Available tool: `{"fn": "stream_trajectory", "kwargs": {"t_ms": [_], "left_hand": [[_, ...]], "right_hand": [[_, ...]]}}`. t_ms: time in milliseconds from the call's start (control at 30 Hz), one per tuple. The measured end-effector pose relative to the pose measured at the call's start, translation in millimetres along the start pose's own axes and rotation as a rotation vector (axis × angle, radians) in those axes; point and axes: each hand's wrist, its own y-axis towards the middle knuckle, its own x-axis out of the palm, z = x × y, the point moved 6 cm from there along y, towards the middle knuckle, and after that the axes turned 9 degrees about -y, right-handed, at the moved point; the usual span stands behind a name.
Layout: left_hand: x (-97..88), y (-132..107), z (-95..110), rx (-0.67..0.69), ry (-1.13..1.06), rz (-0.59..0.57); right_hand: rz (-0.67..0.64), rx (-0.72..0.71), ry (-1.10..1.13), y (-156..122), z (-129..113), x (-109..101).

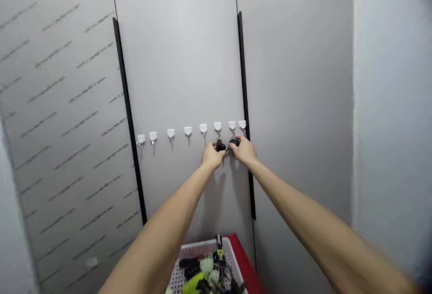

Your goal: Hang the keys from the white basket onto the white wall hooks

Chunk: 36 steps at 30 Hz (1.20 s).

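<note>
Reaching to 8 white hooks [187,131], the left hand [212,155] is pinching a black fob [220,146] under hook 6, the right hand [245,150] gripping a second black fob [234,141] under hook 7; both are likely needing careful steering at the hook tips.

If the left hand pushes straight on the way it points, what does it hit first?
The left hand would meet the small black item hanging under a white hook; its fingertips seem to touch it. Right behind is the grey door panel, though depth is unclear.
</note>
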Motion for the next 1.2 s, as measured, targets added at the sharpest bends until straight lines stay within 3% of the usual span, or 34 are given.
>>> {"fn": "stream_trajectory", "kwargs": {"t_ms": [167,300,400,533,600,700,833,933,1033,1100,1200], "left_hand": [[14.5,13.6,6.7,-0.073,0.115,0.026],[-3.3,25.4,25.5,-0.047,0.145,0.068],[-23.4,31.2,44.7,0.047,0.168,0.095],[-33.6,29.2,50.3,0.132,0.292,-0.034],[-36.5,25.0,46.4,0.128,0.416,-0.054],[-37.6,19.1,53.9,0.215,0.611,-0.038],[-37.1,21.9,84.6,0.429,0.71,-0.011],[-50.4,36.6,91.5,0.294,0.591,0.132],[-58.2,37.7,78.9,0.14,0.378,0.201],[-55.2,22.4,64.1,0.15,0.269,0.13],[-48.2,-24.4,24.0,0.169,0.213,-0.059]], "right_hand": [[0.068,-0.016,0.07,14.4,2.3,-18.4],[0.177,-0.098,0.162,28.0,-9.7,-46.8],[0.128,-0.211,0.264,26.8,-25.6,-52.4],[-0.152,-0.422,0.33,-3.8,-50.1,-27.7],[-0.219,-0.459,0.298,-20.6,-56.2,-15.1],[-0.231,-0.428,0.227,-31.1,-57.7,-5.7],[-0.314,-0.382,0.241,-28.2,-53.9,-2.8],[-0.496,-0.382,0.299,-38.1,-48.6,8.8],[-0.7,-0.455,0.302,-77.1,-41.6,33.2],[-0.795,-0.5,0.285,-117.4,-33.6,54.1],[-0.89,-0.486,0.246,-183.8,-16.8,88.6]]}}
